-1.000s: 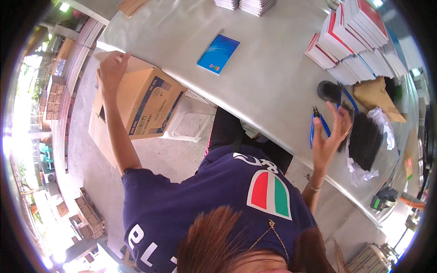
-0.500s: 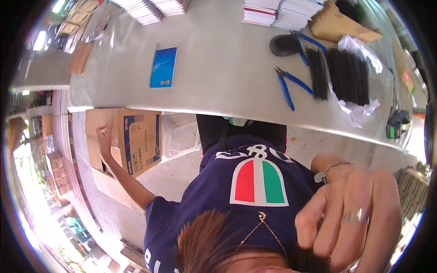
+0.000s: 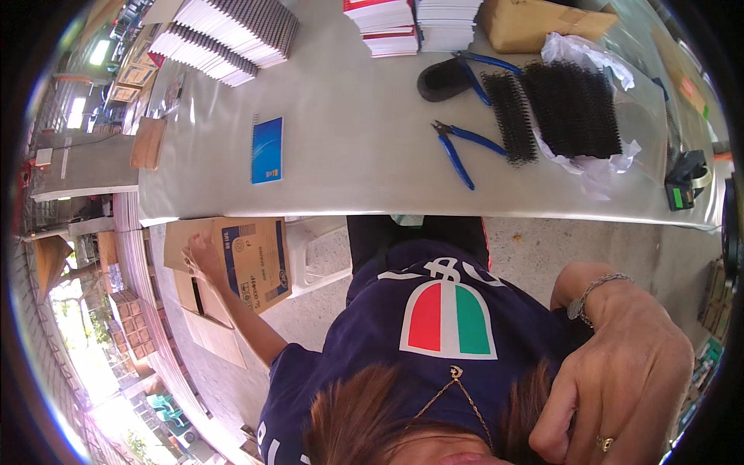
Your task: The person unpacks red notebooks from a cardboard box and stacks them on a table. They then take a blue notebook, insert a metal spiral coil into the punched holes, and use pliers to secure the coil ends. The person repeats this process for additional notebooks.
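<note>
A blue spiral-bound notebook (image 3: 267,151) lies on the table left of centre. My left hand (image 3: 203,257) is held out over a cardboard box (image 3: 256,260) below the table's left edge. Its fingers look loosely bent and apart, with nothing in them. Close to the camera at lower right is my right hand (image 3: 624,380), raised beside my hair, with a bracelet and a ring on it. Its fingers are curled, and the tips are hidden. Blue-handled cutting pliers (image 3: 459,149) lie spread on the table, left of black spiral binding coils (image 3: 573,108) on crumpled white paper.
Stacks of spiral-bound notebooks (image 3: 229,35) stand at the far left of the table (image 3: 341,155). White book stacks (image 3: 446,27) and an open brown carton (image 3: 542,23) are at the back. A second blue pair of pliers (image 3: 474,77) lies by a black rounded object (image 3: 446,80).
The whole view has shifted, showing more of the far notebook stacks. My right hand has turned so its back faces the camera, with fingers lower. My left hand stays by the box.
</note>
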### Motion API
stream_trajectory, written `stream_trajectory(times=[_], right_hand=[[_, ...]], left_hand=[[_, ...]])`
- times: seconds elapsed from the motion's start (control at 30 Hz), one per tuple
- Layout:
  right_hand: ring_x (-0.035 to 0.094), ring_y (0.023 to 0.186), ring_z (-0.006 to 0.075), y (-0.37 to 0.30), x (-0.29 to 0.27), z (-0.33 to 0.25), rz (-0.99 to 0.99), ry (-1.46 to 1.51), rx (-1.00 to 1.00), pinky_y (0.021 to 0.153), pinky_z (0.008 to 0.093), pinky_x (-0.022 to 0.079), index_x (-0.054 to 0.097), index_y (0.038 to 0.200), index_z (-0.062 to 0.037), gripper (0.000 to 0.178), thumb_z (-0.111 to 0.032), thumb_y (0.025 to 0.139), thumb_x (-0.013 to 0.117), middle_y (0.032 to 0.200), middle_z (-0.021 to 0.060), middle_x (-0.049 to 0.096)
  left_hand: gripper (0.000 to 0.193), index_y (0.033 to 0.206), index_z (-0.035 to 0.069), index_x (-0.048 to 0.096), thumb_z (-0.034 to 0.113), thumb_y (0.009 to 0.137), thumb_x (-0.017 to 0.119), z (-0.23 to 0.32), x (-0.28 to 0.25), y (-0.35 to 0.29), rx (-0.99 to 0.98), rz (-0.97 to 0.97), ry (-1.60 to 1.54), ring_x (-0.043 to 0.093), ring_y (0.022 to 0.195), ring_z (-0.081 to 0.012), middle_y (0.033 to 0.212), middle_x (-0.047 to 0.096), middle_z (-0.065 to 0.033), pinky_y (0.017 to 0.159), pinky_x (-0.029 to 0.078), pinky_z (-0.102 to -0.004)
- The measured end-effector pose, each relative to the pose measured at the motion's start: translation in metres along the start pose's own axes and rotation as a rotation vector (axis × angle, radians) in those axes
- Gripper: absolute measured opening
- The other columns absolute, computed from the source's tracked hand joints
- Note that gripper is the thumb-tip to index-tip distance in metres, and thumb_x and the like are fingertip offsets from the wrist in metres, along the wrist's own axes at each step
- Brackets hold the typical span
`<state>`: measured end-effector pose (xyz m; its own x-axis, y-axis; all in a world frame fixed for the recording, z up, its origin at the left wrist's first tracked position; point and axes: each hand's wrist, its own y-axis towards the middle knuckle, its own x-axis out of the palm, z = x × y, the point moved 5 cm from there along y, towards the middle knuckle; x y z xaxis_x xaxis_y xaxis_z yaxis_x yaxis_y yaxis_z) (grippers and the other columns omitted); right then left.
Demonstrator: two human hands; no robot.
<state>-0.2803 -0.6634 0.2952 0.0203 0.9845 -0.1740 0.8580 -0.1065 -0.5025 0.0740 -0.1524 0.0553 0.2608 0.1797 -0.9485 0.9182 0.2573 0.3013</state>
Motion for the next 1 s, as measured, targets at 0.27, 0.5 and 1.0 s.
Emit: stream_trajectory(times=[0.27,0.5,1.0], right_hand=[[0.043,0.041,0.0099,-0.013,-0.031,0.044,-0.517,1.002,-1.02,0.04,0.0231,0.029,0.064,0.073,-0.0052,0.015,-0.011,0.087,0.063,0.06,0.006,0.058],[0.048,0.056,0.0103,-0.02,-0.041,0.05,-0.856,0.878,-1.25,0.059,0.0263,0.032,0.061,0.092,-0.0033,0.013,-0.017,0.093,0.06,0.073,0.0066,0.061],[0.037,0.066,0.0058,0.069,-0.131,0.043,0.302,0.38,-1.017,0.083,0.0241,0.034,0.055,0.125,-0.0003,0.032,-0.02,0.1,0.056,0.074,-0.0017,0.044]], left_hand=[[0.044,0.124,0.009,0.06,0.039,0.092,0.064,0.184,-0.029,-0.074,0.55,0.103,-0.584,0.048,0.123,-0.0344,0.125,0.054,-0.0164,0.101,0.04,-0.0478],[0.05,0.136,0.015,0.053,0.04,0.094,0.062,0.22,-0.011,-0.114,0.638,0.034,-0.6,0.044,0.125,-0.0366,0.135,0.045,-0.0194,0.106,0.035,-0.0472],[0.047,0.135,0.02,0.054,0.038,0.092,0.063,0.214,-0.004,-0.096,0.613,0.144,-0.734,0.042,0.13,-0.037,0.14,0.044,-0.017,0.106,0.034,-0.0514]])
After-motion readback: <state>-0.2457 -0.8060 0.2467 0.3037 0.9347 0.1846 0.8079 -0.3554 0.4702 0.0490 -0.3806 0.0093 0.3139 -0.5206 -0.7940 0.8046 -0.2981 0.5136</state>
